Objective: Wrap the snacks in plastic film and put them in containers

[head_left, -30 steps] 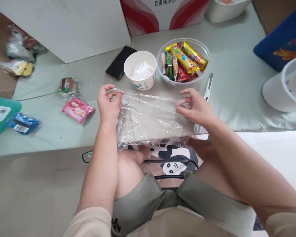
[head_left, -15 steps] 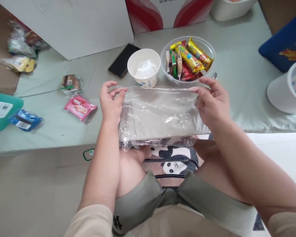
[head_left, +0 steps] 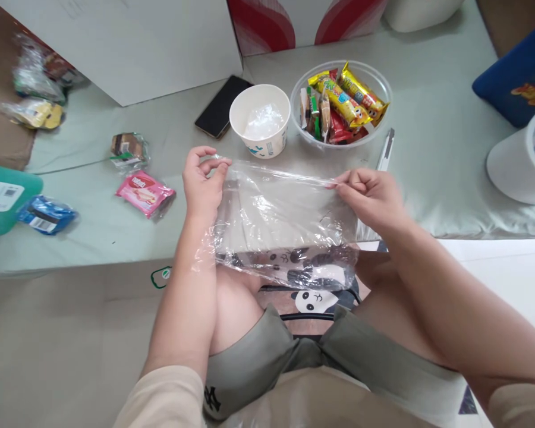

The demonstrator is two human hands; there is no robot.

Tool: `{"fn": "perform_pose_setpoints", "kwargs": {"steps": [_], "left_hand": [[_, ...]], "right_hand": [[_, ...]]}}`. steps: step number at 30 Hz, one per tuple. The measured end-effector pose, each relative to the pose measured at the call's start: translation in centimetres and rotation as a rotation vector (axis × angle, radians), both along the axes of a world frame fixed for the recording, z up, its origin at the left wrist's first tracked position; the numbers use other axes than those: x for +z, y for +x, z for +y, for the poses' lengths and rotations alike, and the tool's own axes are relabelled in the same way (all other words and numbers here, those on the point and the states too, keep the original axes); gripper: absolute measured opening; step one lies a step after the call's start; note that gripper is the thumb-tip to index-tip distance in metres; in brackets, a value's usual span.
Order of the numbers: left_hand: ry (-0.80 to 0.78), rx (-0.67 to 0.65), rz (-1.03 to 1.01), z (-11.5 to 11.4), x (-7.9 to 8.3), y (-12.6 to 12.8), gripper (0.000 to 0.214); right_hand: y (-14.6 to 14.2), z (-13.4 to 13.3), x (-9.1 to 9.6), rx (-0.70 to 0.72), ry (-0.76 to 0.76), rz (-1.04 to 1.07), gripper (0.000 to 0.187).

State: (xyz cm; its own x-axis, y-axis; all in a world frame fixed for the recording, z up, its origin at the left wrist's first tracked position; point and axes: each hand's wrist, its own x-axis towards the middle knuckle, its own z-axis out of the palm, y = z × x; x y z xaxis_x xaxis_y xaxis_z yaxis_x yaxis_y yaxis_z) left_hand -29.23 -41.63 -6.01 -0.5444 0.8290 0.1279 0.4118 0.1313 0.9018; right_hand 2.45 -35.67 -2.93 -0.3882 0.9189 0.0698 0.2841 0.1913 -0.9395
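Note:
A clear plastic bag (head_left: 289, 214) is stretched between my two hands over the table's front edge, its lower part hanging above my lap. My left hand (head_left: 205, 181) pinches one upper corner between thumb and fingers. At the other upper corner, my right hand (head_left: 370, 193) grips the film with closed fingers. Just beyond the bag stands a white paper cup (head_left: 261, 145) with crumpled clear plastic inside. Beside it is a round clear tub (head_left: 307, 139) of wrapped snacks (head_left: 339, 101). A box cutter (head_left: 386, 150) lies past my right hand.
A black phone (head_left: 220, 110) lies behind the cup, near a large white box (head_left: 160, 53). Left of my hands are a pink snack packet (head_left: 145, 193), a wrapped biscuit (head_left: 128, 148) and a blue packet (head_left: 47, 214). A white bin (head_left: 512, 166) and blue pouch (head_left: 512, 83) stand right.
My right hand has moved down and slightly inward, so the bag's top edge now slopes and the film hangs lower. The box cutter has come into fuller view.

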Motion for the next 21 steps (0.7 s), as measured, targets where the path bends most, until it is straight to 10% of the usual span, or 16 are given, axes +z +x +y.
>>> {"fn": "perform_pose_setpoints", "kwargs": {"steps": [15, 21], "left_hand": [[0.112, 0.056, -0.176, 0.2, 0.5, 1.2, 0.038], [0.145, 0.074, -0.179, 0.3, 0.3, 0.9, 0.035]], "right_hand": [[-0.5, 0.2, 0.3, -0.222, -0.236, 0.167, 0.010], [0.2, 0.3, 0.5, -0.031, -0.410, 0.051, 0.057]]}}
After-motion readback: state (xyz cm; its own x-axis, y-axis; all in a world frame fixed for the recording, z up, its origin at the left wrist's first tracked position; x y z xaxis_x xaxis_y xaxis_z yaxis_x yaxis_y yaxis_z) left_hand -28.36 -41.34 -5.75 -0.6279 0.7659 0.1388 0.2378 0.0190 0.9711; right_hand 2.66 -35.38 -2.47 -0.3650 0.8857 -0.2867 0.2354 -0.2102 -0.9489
